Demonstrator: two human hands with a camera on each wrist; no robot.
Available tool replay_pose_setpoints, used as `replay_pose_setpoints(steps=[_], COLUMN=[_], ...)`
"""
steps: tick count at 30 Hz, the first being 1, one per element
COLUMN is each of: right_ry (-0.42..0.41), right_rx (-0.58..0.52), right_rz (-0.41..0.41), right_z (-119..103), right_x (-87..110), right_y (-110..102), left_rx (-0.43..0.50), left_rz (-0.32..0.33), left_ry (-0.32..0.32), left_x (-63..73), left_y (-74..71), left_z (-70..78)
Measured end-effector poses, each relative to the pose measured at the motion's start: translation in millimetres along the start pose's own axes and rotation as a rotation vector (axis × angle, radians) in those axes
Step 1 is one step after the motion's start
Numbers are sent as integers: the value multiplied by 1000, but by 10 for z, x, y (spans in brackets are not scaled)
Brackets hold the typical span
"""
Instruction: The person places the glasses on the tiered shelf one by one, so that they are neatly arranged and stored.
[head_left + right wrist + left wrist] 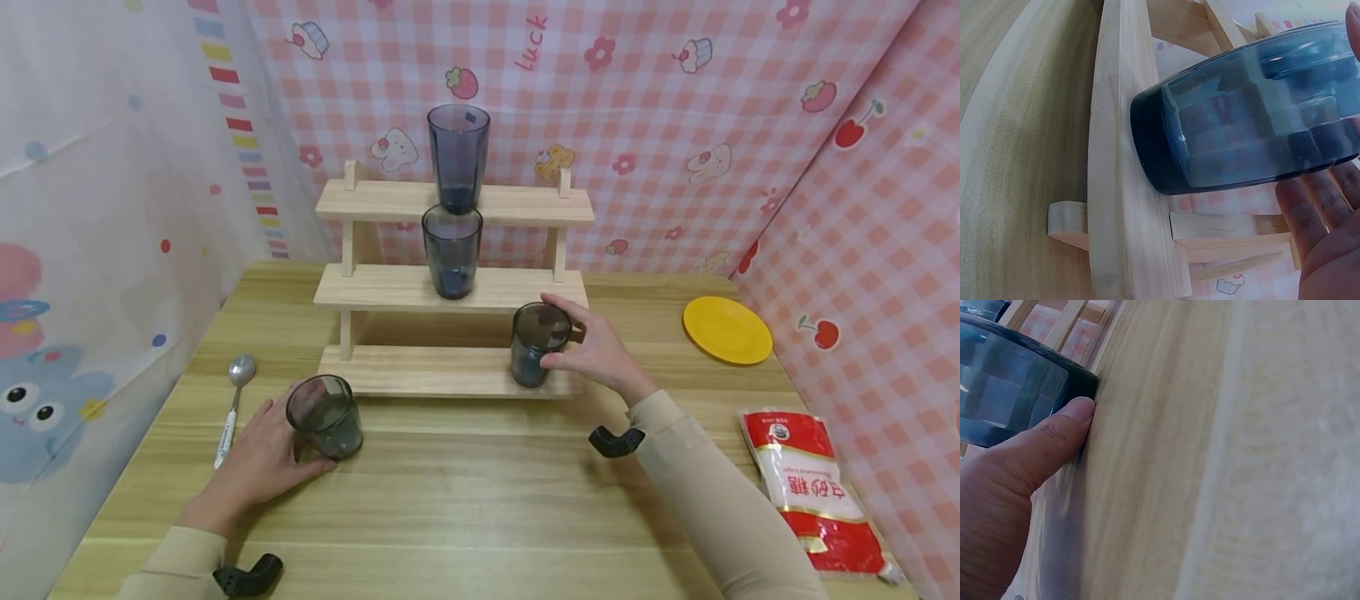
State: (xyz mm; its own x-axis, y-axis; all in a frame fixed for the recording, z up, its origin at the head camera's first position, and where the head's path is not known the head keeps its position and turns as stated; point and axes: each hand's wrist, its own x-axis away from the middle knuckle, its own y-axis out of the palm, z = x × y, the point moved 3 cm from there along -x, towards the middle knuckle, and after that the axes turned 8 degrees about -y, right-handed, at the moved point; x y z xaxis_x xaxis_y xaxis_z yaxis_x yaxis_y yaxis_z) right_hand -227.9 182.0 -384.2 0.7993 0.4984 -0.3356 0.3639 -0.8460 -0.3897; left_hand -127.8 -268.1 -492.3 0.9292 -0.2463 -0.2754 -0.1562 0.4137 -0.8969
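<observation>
In the head view, my left hand (262, 457) grips a dark drinking glass (335, 427) that stands on the table left of centre. Its thumb (1054, 440) lies by the glass base in the left wrist view; the other fingers are hidden there. My right hand (600, 354) holds a second dark glass (528, 354) by its right side, at the right end of the lowest shelf. In the right wrist view, that glass (1241, 112) has its base against the shelf board (1138, 187). A shorter glass (452, 254) stands on the middle shelf, a taller one (459, 154) on the top.
The three-tier wooden rack (375, 287) stands at the back of the wooden table (450, 500). A spoon (234, 408) lies at the left. On the right are a yellow plate (727, 331) and a red-and-white sugar bag (813, 492). Patterned cloth (660, 125) hangs behind.
</observation>
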Motion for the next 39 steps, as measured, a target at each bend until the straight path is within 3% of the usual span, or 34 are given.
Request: replay_pose_setpoints(steps=[10, 17, 26, 39], right_ry=[-31, -96, -195, -313], right_rx=[21, 23, 58, 74], right_rz=[14, 44, 78, -50], right_z=[-72, -161, -437, -1015], right_x=[25, 33, -11, -119], right_y=[-44, -111, -160, 152], left_rx=[-12, -5, -11, -12], left_rz=[8, 7, 5, 11], left_ry=[2, 1, -2, 19], left_x=[-3, 3, -1, -3], left_y=[42, 45, 41, 6], left_z=[-41, -43, -44, -15])
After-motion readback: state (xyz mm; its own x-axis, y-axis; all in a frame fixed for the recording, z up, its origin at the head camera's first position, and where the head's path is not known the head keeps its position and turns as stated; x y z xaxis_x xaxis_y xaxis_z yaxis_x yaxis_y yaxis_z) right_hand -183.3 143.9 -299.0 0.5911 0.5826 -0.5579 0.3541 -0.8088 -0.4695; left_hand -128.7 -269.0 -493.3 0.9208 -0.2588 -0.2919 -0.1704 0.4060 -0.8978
